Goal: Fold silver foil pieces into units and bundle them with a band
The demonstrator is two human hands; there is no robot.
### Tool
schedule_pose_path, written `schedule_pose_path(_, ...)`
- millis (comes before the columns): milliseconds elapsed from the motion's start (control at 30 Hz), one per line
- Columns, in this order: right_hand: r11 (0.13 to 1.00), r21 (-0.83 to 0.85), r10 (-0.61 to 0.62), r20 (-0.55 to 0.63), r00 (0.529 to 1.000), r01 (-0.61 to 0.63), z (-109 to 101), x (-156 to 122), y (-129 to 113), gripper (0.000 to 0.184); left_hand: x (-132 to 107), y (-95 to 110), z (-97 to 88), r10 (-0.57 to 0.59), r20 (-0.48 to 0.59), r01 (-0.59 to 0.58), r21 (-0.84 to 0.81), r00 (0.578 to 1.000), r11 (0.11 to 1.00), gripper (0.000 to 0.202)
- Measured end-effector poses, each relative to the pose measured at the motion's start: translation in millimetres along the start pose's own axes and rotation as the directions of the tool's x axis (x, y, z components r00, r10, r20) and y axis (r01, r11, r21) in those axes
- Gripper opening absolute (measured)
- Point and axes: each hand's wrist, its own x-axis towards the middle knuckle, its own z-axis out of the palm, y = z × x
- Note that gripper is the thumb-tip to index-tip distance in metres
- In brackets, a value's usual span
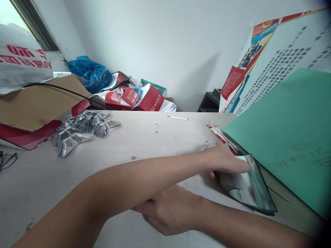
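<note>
My left arm reaches across to the right. My left hand [227,160] is closed on a glossy magazine-like stack of dark and grey printed sheets [248,187], which lies at the table's right side. Under my left forearm is my right hand [172,208], its fingers curled in. Whatever it may hold is hidden. Several pleated silver foil pieces, pinched like bows [82,129], lie in a heap at the left. A thin pale ring like a rubber band [159,128] rests on the table [139,144], near a small white strip [178,118].
A large green sheet [287,137] leans at the right, before a printed poster [274,65]. On the left are brown cardboard [43,103], a white plastic bag [23,58] and a black cable [64,89]. Behind the table are a blue bag [90,74] and red boxes [152,100].
</note>
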Motion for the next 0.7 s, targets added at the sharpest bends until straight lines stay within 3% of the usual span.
schedule_pose_path(133, 0.999, -0.048, -0.013, 0.001, 1.000, 0.013, 1.8, -3.0, 1.0, 0.041, 1.0, -15.6, -4.3, 0.060, -0.021, -0.060, 0.017, 0.998, 0.998, 0.106)
schedule_pose_path(267, 0.999, -0.051, 0.016, 0.015, 1.000, -0.016, 4.2, -7.6, 2.7, 0.042, 3.3, -33.6, -16.8, 0.127, -0.168, -0.116, 0.074, 0.977, 0.990, 0.097)
schedule_pose_path(400, 0.997, -0.053, 0.057, 0.059, 0.997, -0.054, 2.1, -8.2, 1.5, 0.042, -1.9, -63.1, -46.0, 0.127, -0.283, -0.109, 0.079, 0.951, 0.991, 0.102)
schedule_pose_path(533, 0.997, -0.051, 0.069, 0.081, 0.994, -0.065, -0.9, -6.6, 0.7, 0.041, -12.0, -96.6, -85.3, 0.113, -0.437, -0.071, 0.110, 0.892, 0.991, 0.093)
schedule_pose_path(700, 0.997, -0.043, 0.064, 0.081, 0.995, -0.061, -2.4, -6.9, 2.3, 0.040, -16.4, -117.0, -115.4, 0.131, -0.525, -0.021, 0.210, 0.841, 0.977, 0.084)
